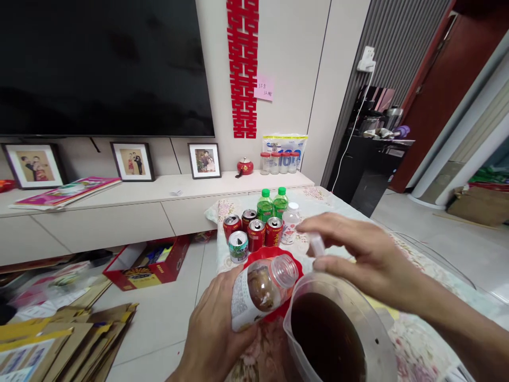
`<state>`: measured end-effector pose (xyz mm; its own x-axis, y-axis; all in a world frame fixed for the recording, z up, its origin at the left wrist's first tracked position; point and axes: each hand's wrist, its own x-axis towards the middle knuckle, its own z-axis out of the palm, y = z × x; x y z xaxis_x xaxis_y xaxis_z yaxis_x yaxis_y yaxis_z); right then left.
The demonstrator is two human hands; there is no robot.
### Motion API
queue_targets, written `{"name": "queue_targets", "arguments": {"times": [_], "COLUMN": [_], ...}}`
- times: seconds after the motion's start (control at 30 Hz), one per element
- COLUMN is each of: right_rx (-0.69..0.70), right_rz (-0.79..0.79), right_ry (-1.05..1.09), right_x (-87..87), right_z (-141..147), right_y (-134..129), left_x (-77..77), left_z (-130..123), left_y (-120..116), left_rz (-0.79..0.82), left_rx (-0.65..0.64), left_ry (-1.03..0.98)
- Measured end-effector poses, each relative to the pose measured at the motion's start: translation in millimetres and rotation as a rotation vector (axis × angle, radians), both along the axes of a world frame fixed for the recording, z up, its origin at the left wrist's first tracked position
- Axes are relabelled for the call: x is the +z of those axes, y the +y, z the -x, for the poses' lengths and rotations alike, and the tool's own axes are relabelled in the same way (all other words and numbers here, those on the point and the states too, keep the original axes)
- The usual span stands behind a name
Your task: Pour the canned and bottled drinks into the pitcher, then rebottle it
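My left hand is wrapped round a clear plastic bottle with a white label. The bottle lies tilted, its uncapped mouth pointing right toward the rim of a translucent pitcher. Dark brown liquid stands in that pitcher. Above the pitcher, my right hand pinches a small white cap between thumb and fingers. Under the bottle, a red scalloped dish is partly hidden. Close by my right fingertips stands a white-capped bottle.
Several red cans, a teal can and two green bottles stand on the flowered tablecloth. Behind is a white cabinet with picture frames and red-lidded jars. A red box and cardboard pieces lie on the floor.
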<state>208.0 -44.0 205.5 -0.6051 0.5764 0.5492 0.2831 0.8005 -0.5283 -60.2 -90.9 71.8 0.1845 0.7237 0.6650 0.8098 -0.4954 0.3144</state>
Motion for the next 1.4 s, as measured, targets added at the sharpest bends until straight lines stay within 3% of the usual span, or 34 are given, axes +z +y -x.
{"name": "queue_targets", "arguments": {"times": [0.13, 0.3, 0.43, 0.8, 1.1, 1.4], "right_rx": [-0.287, -0.415, -0.419, -0.481, -0.440, -0.417], "right_rz": [0.255, 0.419, 0.527, 0.671, 0.652, 0.696], "right_ry": [0.231, 0.446, 0.594, 0.722, 0.731, 0.700], "right_x": [-12.5, -44.7, -64.5, -87.9, -88.6, -88.4], "right_z": [-26.8, -52.0, -69.1, -91.0, -86.0, -81.3], "right_y": [-6.7, -21.2, -29.7, -41.5, -41.4, -39.6], "left_x": [7.2, 16.4, 24.0, 55.9, 77.1, 87.9], "left_z": [11.8, 27.8, 37.6, 40.4, 33.5, 32.0], "left_y": [1.8, 7.8, 14.6, 27.9, 30.2, 31.9], "left_rz": [0.014, -0.068, -0.121, -0.250, -0.337, -0.336], "left_rx": [-0.034, -0.117, -0.154, -0.177, -0.231, -0.218], "left_ry": [0.080, 0.222, 0.333, 0.534, 0.626, 0.697]}}
